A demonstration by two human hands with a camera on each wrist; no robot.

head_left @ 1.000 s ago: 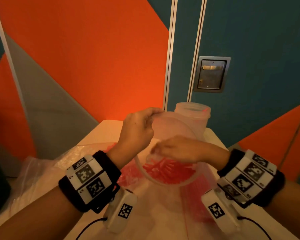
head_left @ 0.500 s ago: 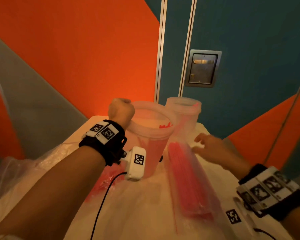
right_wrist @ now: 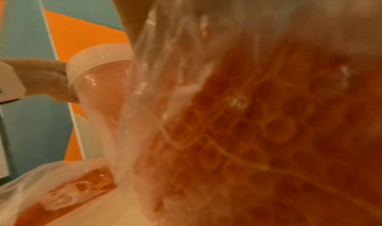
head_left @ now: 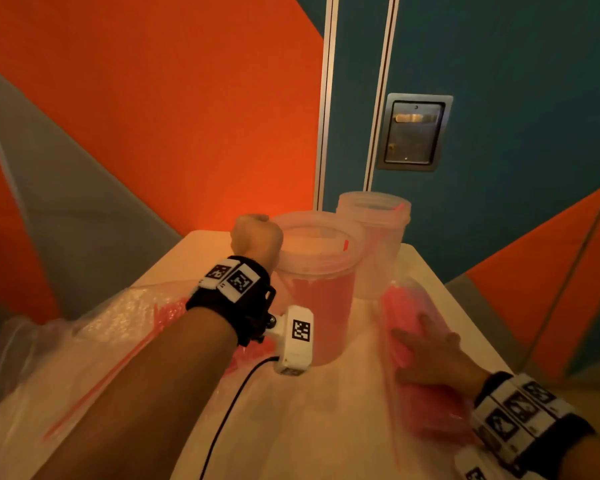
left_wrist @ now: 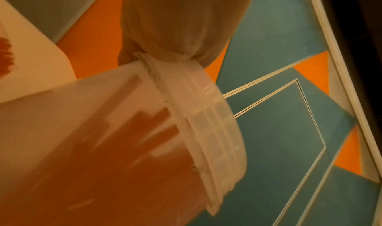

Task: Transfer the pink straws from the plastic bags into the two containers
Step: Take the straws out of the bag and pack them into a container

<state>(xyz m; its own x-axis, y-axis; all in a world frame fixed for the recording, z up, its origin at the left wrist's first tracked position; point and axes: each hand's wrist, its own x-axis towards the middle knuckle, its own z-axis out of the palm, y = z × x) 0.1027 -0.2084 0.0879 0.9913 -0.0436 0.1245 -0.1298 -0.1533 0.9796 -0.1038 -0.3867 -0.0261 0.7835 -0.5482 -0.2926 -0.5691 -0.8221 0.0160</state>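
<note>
Two translucent plastic containers stand at the table's far end. The near container (head_left: 317, 289) (left_wrist: 103, 131) holds pink straws upright. My left hand (head_left: 257, 233) (left_wrist: 175, 33) grips its rim on the left side, fingers curled over the edge. The far container (head_left: 374, 237) stands just behind it to the right. A clear bag of pink straws (head_left: 413, 403) (right_wrist: 268, 131) lies lengthwise to the right of the near container. My right hand (head_left: 426, 358) lies on top of this bag with its fingers spread. In the right wrist view the straws' open ends fill the picture.
Another crumpled clear bag (head_left: 125, 323) with some pink straws lies on the left of the pale table (head_left: 426, 268). The orange and teal wall stands close behind the containers. The table's right edge runs near the right bag.
The near container was tilted toward me and now stands upright, still held by my left hand. My right hand left the container, reached right, and came down onto the bag of straws.
</note>
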